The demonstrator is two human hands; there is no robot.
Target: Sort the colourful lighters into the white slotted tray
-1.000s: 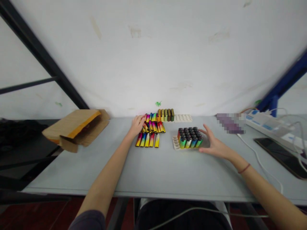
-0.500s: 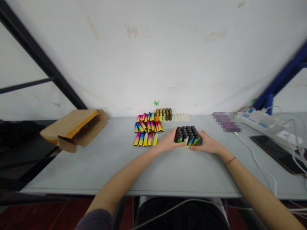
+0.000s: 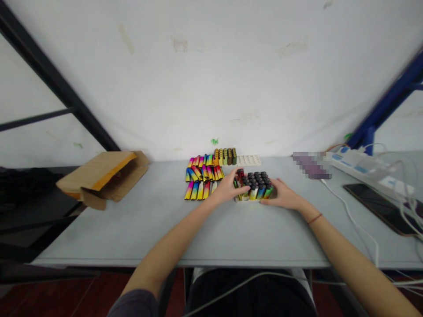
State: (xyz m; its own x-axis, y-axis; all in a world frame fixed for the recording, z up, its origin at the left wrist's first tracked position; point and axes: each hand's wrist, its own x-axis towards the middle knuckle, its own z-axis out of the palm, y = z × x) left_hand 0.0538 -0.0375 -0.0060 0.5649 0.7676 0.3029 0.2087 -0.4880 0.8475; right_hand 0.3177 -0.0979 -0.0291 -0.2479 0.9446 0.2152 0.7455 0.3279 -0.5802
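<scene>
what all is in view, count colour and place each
cardboard box: 1, brown, table's left
shiny pieces: many, multicoloured, left of centre
back cylinders: many, gold tops, near wall
holed tray: 1, white, right of those
front cylinders: many, black tops, between hands
pixelated item: 1, purple, back right
phone: 1, black, far right
power strip: 1, mostly white, far right
cables: several, mostly white, right
table: 1, grey, centre
wall: 1, white, behind
frames: 2, black left, blue right
floor: 1, red, below
wristband: 1, red, right wrist
left hand: 1, bare, cylinders' left
right hand: 1, bare, cylinders' right
</scene>
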